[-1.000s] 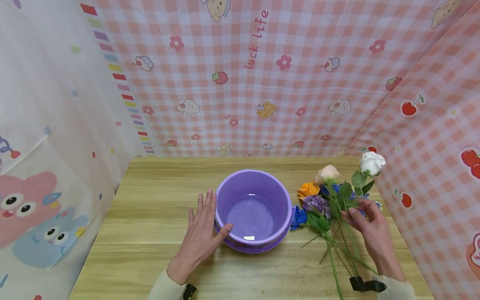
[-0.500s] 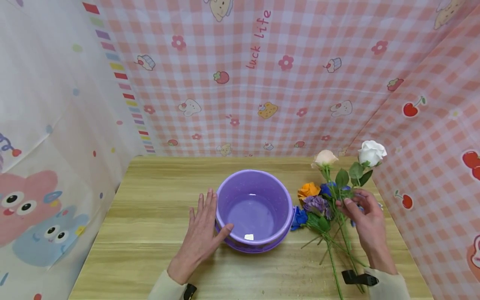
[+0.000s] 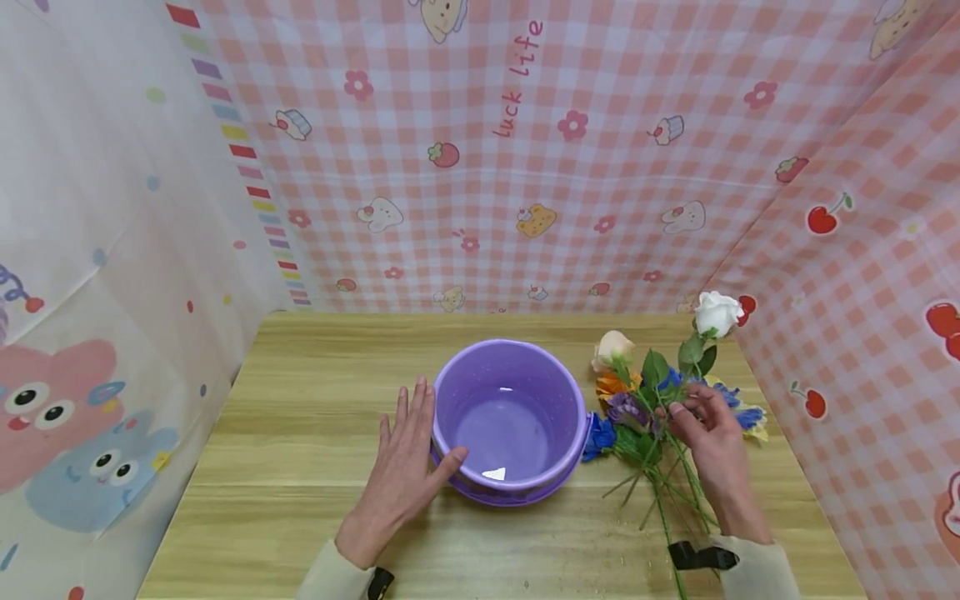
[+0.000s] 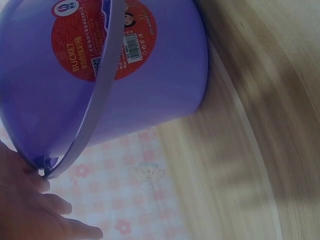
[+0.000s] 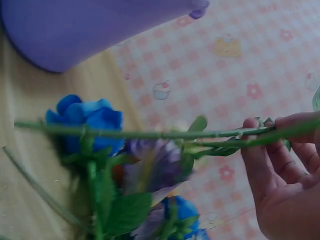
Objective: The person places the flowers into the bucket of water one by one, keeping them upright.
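A purple plastic bucket stands upright on the table. My left hand rests against its left side, fingers straight along the rim and thumb over the near edge. To the right of the bucket, my right hand pinches the green stems of a white rose and a peach rose. Two stems run between its thumb and fingers in the right wrist view. Below these lie a blue flower, a purple flower and an orange flower, their stems overlapping.
Blue-and-yellow flowers lie just right of my right hand. The bucket's handle hangs down across a red label. Patterned cloth encloses the wooden table at the back and sides.
My right hand has lifted the white and peach roses, then carried them left and slightly lower. The blue-and-yellow flowers now show beside it. My left hand has stayed on the bucket.
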`<move>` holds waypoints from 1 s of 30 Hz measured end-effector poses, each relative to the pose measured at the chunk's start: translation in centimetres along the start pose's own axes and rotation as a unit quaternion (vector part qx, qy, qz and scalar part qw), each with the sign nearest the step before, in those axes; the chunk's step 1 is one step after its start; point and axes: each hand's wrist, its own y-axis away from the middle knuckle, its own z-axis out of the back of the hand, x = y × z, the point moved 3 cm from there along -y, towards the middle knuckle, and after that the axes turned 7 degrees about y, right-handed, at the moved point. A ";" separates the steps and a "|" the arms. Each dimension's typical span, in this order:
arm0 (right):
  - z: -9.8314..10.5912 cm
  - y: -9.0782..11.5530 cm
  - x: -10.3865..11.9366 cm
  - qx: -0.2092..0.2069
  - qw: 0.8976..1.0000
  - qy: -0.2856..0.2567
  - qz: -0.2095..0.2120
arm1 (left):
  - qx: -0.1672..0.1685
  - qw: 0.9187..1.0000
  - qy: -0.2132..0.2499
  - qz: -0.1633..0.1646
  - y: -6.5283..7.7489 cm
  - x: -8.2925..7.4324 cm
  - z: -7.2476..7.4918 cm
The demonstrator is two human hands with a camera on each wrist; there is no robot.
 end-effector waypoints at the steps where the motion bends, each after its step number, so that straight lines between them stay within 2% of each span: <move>1: 0.0 0.0 -0.3 -0.002 1.000 -0.003 -0.003 | 0.000 1.000 -0.001 0.000 0.0 0.0 0.0; 8: -0.7 0.2 -1.9 0.020 1.000 -0.005 -0.006 | 0.001 1.000 0.004 0.000 0.0 -0.1 0.0; 14: -1.5 0.3 -2.5 0.035 0.998 0.049 -0.027 | -0.005 1.000 0.005 -0.006 0.0 -0.1 0.0; 18: -1.9 0.4 -3.6 0.042 0.992 0.103 -0.056 | -0.006 1.000 0.011 -0.006 0.0 -0.1 0.0; 24: -2.2 0.7 -6.1 0.058 0.976 0.187 -0.098 | -0.008 1.000 0.016 -0.006 0.0 -0.1 0.0; 27: -2.4 0.8 -6.9 0.049 0.962 0.256 -0.081 | -0.006 1.000 0.016 -0.004 0.1 0.0 0.0; 30: -2.7 0.8 -7.3 0.037 0.943 0.326 -0.053 | -0.006 1.000 0.015 -0.001 0.1 0.0 0.1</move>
